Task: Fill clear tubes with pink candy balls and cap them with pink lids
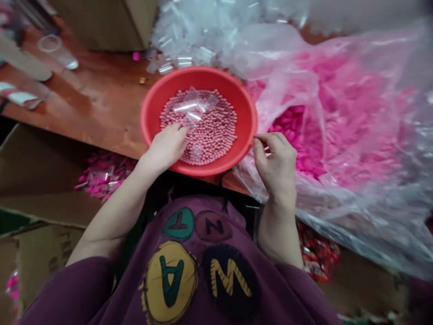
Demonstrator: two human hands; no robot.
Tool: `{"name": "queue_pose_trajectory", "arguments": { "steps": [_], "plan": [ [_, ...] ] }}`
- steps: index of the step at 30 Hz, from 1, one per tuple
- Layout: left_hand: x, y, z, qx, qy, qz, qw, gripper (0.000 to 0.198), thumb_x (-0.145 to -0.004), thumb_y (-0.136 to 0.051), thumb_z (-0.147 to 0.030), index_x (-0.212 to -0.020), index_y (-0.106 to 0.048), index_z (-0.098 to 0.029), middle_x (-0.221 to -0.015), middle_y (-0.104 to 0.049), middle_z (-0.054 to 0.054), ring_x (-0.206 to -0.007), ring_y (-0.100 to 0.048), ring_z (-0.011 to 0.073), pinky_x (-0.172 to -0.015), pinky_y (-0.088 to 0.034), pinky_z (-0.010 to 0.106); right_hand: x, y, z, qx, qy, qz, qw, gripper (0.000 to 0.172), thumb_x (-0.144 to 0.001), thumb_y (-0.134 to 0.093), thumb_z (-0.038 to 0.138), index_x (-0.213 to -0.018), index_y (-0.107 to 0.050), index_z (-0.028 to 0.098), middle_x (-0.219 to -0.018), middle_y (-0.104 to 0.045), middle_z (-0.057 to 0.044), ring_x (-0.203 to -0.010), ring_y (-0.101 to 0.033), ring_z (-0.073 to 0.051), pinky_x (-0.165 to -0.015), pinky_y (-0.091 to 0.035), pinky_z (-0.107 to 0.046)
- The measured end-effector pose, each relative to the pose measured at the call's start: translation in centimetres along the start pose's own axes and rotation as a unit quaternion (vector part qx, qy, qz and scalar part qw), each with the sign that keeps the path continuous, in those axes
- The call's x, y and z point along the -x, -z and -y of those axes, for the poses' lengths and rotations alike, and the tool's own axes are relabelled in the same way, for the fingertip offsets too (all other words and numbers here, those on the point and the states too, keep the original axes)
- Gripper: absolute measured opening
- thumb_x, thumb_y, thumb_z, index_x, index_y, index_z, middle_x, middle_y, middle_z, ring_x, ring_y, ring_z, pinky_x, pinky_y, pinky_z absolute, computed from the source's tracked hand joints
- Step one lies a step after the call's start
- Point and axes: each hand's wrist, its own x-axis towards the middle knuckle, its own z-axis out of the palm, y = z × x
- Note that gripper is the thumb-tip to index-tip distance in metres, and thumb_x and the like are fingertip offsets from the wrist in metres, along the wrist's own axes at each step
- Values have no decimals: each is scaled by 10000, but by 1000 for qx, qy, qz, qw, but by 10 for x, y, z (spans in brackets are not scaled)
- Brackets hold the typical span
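Note:
A red plastic bowl (248,118) sits at the near edge of a brown table (98,108), filled with several small pink beads (216,126) and a few clear little bags (194,110). My left hand (167,146) reaches into the bowl's near left side, fingers curled down among the beads; what they grip is hidden. My right hand (275,162) hovers just right of the bowl's rim, thumb and fingers pinched together on something tiny or thin that I cannot make out. It sits over the edge of a big clear plastic bag (355,180) holding bright pink pieces (324,117).
A heap of empty clear little bags (203,36) lies behind the bowl. A cardboard box (108,22) stands at the back left. Below the table, open cardboard boxes (40,180) hold pink packets (104,174) and red packets (316,255). Clear cups (56,47) lie far left.

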Motion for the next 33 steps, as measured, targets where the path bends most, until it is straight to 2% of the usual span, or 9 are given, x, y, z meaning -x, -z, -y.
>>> {"name": "queue_pose_trajectory", "arguments": {
  "steps": [2,5,13,17,19,24,27,30,33],
  "plan": [
    [-8,0,-11,-38,-20,29,999,346,-1074,-562,-286,-1380,-669,-164,-1454,-667,177,-1344,-681,354,-1133,-587,433,15,9,-13,-26,-39,-16,999,267,-1050,-560,312,-1074,-809,217,-1025,-830,-99,-913,-744,-240,-878,-612,-384],
    [-30,-2,-21,-89,-50,55,993,399,-1033,-638,-256,-1409,-649,-125,-1492,-630,217,-1323,-703,383,-1091,-608,438,32,16,-28,-80,-72,14,994,245,-1027,-590,328,-1067,-804,215,-968,-834,-76,-837,-735,-221,-843,-611,-375],
    [-104,4,-44,-88,-59,6,994,477,-1059,-374,-87,-1437,-659,-28,-1491,-622,271,-1314,-703,377,-1128,-561,449,52,2,-42,-71,-49,98,991,249,-1031,-562,276,-1041,-802,212,-1044,-855,-118,-926,-767,-262,-883,-598,-401],
    [-117,-4,-56,-95,-96,-41,990,582,-1012,-380,-58,-1533,-641,-74,-1761,-426,253,-1575,-477,436,-1263,-458,586,64,-6,-39,-62,-47,133,988,243,-1058,-558,269,-1036,-794,215,-1048,-846,-117,-942,-767,-261,-904,-591,-388],
    [-121,-9,-55,-122,-86,-57,987,592,-1014,-427,-115,-1569,-630,-115,-1845,-321,225,-1603,-425,447,-1262,-444,641,69,-7,-39,-75,-51,128,988,240,-1068,-555,270,-1047,-787,212,-1046,-838,-119,-952,-764,-261,-915,-592,-390],
    [-126,-13,-49,-187,-87,-31,978,505,-1047,-413,-224,-1453,-698,-130,-1561,-611,263,-1432,-577,404,-1125,-544,546,70,-1,-52,-108,-85,18,990,257,-1095,-544,325,-1090,-778,220,-1067,-820,-123,-969,-747,-254,-932,-603,-405],
    [-122,-12,-55,-209,-87,-31,973,491,-1047,-389,-218,-1390,-728,-125,-1457,-663,265,-1369,-624,395,-1114,-538,517,60,6,-67,-63,-117,-35,991,294,-1101,-520,317,-1126,-780,182,-1099,-796,-160,-1019,-745,-265,-967,-600,-410],
    [-117,-13,-61,-191,-96,-15,977,473,-1029,-415,-211,-1337,-758,-109,-1412,-675,282,-1258,-696,405,-1101,-541,535,46,6,-80,14,-160,-16,987,329,-1098,-500,285,-1125,-794,142,-1144,-792,-208,-1090,-750,-308,-1030,-592,-447],
    [-119,-16,-61,-107,-126,-11,986,424,-1003,-481,-213,-1280,-781,-100,-1377,-690,274,-1214,-726,404,-1082,-563,515,28,-1,-89,81,-214,2,974,379,-1095,-468,249,-1231,-792,106,-1231,-802,-242,-1141,-756,-351,-1046,-592,-478]
  ]
}}
